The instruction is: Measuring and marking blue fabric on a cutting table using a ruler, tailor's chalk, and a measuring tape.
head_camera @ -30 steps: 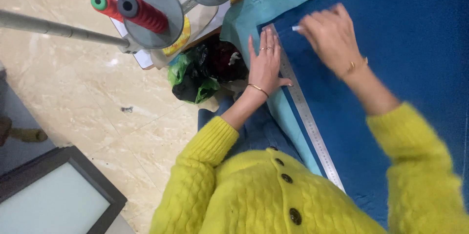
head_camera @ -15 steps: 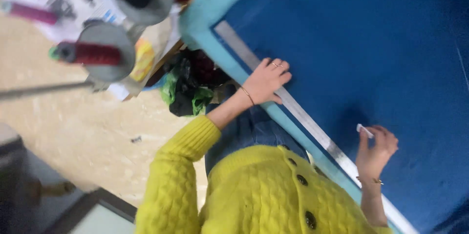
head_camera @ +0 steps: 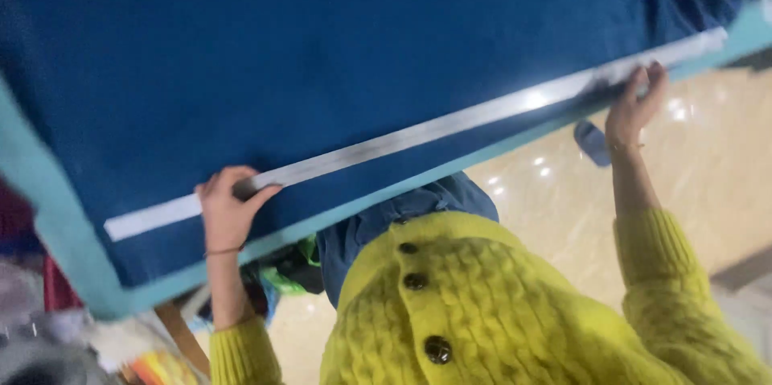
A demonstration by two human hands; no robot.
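Head view: long metal ruler (head_camera: 418, 134) lying along near edge of blue fabric (head_camera: 362, 47) on teal table (head_camera: 48, 216). Left hand (head_camera: 227, 210) presses it flat, fingers spread; right hand (head_camera: 635, 103) loosely open at its right end. Risk: ruler skewing if either hand lifts.

Head camera, steeply down, close

Around the cutting table

A glossy beige tiled floor (head_camera: 716, 184) lay to the right, with a blue slipper (head_camera: 593, 142) on it. Blurred colourful clutter (head_camera: 153, 365) and green bags (head_camera: 281, 276) sat under the table's near-left corner.
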